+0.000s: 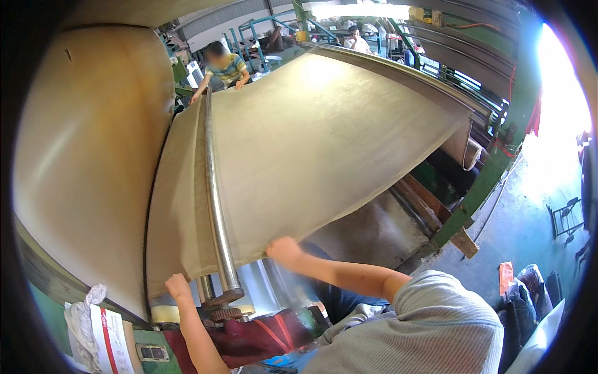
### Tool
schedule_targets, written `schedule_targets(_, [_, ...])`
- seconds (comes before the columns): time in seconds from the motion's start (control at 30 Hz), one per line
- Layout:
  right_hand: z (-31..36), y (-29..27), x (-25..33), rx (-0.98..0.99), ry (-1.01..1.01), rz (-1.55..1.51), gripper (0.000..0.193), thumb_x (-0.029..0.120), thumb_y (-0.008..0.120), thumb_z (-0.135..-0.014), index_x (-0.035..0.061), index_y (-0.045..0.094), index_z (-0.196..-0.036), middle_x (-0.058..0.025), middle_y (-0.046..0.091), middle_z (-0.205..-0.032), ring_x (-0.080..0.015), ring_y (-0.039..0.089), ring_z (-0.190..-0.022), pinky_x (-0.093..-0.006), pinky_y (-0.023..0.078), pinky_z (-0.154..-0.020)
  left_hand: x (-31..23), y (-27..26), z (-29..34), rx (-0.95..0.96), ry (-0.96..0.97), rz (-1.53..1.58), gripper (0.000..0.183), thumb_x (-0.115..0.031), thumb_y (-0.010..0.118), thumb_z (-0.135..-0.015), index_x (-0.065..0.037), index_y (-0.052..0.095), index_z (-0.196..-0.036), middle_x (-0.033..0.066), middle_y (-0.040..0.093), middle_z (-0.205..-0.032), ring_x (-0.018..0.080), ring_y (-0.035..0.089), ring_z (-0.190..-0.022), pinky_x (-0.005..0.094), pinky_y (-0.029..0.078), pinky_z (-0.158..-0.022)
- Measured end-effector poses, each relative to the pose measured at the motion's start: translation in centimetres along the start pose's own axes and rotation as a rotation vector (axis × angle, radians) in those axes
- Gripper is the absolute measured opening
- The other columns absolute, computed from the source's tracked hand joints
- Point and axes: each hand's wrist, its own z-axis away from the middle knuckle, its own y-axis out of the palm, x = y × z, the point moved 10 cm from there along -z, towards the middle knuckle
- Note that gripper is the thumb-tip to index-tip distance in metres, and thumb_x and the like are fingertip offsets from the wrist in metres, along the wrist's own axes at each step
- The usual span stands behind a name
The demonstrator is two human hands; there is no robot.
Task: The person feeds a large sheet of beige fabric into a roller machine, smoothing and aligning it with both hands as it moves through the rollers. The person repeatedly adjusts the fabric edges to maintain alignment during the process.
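A wide tan sheet of fabric (299,143) stretches across the machine and runs beneath a long metal roller bar (216,181). My left hand (179,287) is closed on its near edge, left of the bar and close to the big tan drum (93,156). To the right of the bar, my right hand (285,252) grips the same edge, slightly blurred, its fingertips partly hidden. Below the bar's near end sits a toothed gear (225,314). Across the sheet, a co-worker in a striped shirt (229,70) has both hands at the far edge.
A green machine frame (492,181) rises on the right, with a rolled length of material (471,154) beside it. Dark red cloth (249,341) covers machinery near me. A white rag (87,318) and a carton (112,340) lie at lower left. Another person (356,42) is in the background.
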Motion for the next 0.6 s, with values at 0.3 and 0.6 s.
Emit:
schedule_targets(0.3, [-3.2,0.2,4.0,-0.072,-0.085,-0.107,0.013,0.009,0.058,-0.069,0.0090,0.064,-0.081,-0.0094,0.065,-0.079,-0.0255,0.064,-0.074,-0.0348,0.051,-0.061,-3.1,-5.4,0.0,-0.139,0.202,0.115,0.016,-0.009,0.054,-0.075,-0.012,0.068,-0.068,0.0094,0.066,-0.070,0.0223,0.066,-0.067,0.0318,0.050,-0.055])
schedule_targets(0.6, [-2.0,-2.9,-7.9,-0.343,0.144,-0.208,0.013,0.005,0.051,-0.071,0.0061,0.057,-0.083,-0.0154,0.060,-0.082,-0.0310,0.059,-0.080,-0.0414,0.047,-0.066,-2.5,-0.5,-1.2,0.004,0.046,-0.033,0.020,-0.016,0.053,-0.079,-0.023,0.068,-0.067,0.0004,0.066,-0.066,0.0137,0.065,-0.058,0.0295,0.049,-0.045])
